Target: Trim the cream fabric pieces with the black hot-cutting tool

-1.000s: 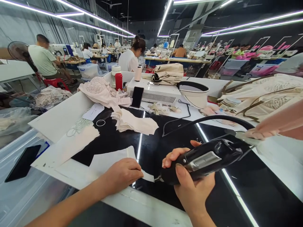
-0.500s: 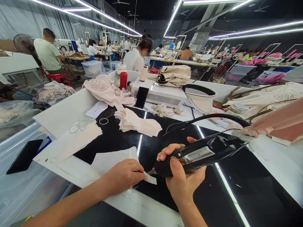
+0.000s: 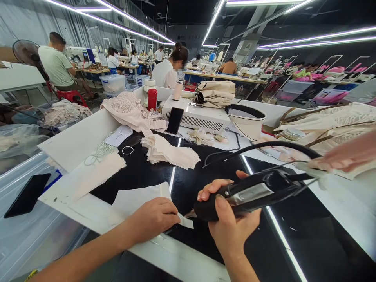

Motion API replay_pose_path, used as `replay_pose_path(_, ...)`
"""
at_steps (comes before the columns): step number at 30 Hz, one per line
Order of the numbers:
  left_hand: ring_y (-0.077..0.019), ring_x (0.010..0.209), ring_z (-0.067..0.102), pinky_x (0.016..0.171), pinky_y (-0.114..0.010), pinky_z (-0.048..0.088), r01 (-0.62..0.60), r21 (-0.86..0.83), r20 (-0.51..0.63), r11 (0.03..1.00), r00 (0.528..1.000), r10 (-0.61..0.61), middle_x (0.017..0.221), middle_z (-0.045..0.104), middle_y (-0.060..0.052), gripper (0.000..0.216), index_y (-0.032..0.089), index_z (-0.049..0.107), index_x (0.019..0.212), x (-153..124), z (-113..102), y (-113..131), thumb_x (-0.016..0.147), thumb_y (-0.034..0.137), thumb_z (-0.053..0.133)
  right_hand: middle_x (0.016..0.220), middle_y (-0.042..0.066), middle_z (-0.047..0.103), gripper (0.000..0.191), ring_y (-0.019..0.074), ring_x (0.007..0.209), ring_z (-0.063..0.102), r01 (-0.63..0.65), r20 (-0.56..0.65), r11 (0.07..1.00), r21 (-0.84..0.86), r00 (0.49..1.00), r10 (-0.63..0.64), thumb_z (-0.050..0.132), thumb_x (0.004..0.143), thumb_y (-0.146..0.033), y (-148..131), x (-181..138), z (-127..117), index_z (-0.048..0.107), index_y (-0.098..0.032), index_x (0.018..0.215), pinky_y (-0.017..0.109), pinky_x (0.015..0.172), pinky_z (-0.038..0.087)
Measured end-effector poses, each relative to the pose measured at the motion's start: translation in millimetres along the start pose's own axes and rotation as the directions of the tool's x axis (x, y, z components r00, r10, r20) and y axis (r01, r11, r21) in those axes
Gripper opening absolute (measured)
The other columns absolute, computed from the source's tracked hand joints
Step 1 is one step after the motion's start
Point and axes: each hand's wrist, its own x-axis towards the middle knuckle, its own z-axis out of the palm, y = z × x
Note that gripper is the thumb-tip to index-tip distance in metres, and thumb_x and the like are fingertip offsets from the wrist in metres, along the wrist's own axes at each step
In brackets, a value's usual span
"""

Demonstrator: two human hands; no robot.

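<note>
Black glossy worktable point(image 3: 205, 172) spreads widest, its near edge white. Upon it lies a flat white fabric sheet point(image 3: 138, 197), pressed down near that edge by the left hand point(image 3: 152, 217), fingers curled loosely on the cloth, grasping nothing. Just beside, the right hand point(image 3: 232, 229) is clenched around a black handheld electric cutter point(image 3: 249, 194), its nose touching the narrow white fabric strip point(image 3: 186, 222). Farther back sit a stack of cream fabric pieces point(image 3: 170, 152) and a small red bottle point(image 3: 152, 99).
</note>
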Motion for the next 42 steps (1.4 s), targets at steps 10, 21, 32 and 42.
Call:
replay_pose_path(10,-0.018,0.091,0.069,0.088,-0.029,0.059,0.006,-0.007,0.003,1.0,1.0,-0.006,0.098,0.073,-0.005,0.021,0.016,0.073,0.1,-1,0,-1,0.11,0.013,0.054,0.081,-0.006,0.067,0.047,0.0147,0.059,0.065,0.017,-0.001,0.998,-0.054,1.0,-0.017,0.082,0.089,-0.028,-1,-3,-8,0.058,-0.032,0.129,0.034,0.058,0.061)
replay_pose_path(21,-0.0174,0.091,0.069,0.086,-0.029,0.058,0.053,-0.042,0.068,0.998,0.996,-0.05,0.096,0.073,-0.005,0.021,0.017,0.074,0.101,0,-4,1,0.11,0.016,0.055,0.08,-0.005,0.067,0.046,0.0151,0.057,0.065,0.011,0.005,1.0,0.016,1.0,-0.011,0.082,0.09,-0.03,-9,-8,-1,0.058,-0.032,0.13,0.031,0.054,0.058)
replay_pose_path(32,-0.0174,0.088,0.068,0.082,-0.028,0.056,0.059,-0.049,0.059,0.997,0.997,-0.056,0.095,0.073,-0.005,0.022,0.017,0.074,0.101,-1,-4,1,0.111,0.016,0.054,0.081,-0.004,0.066,0.044,0.0151,0.059,0.066,-0.007,0.059,1.0,0.008,0.998,0.006,0.076,0.093,-0.025,-4,-16,4,0.055,-0.032,0.13,0.032,0.056,0.06)
replay_pose_path(42,-0.0177,0.091,0.07,0.087,-0.029,0.058,0.079,-0.058,0.066,0.995,0.995,-0.076,0.098,0.074,-0.005,0.027,0.018,0.074,0.103,-2,-6,1,0.114,0.021,0.049,0.08,-0.005,0.066,0.046,0.0158,0.058,0.065,0.027,0.002,0.999,-0.021,1.0,-0.027,0.08,0.091,-0.031,-11,-12,-6,0.057,-0.033,0.131,0.032,0.055,0.058)
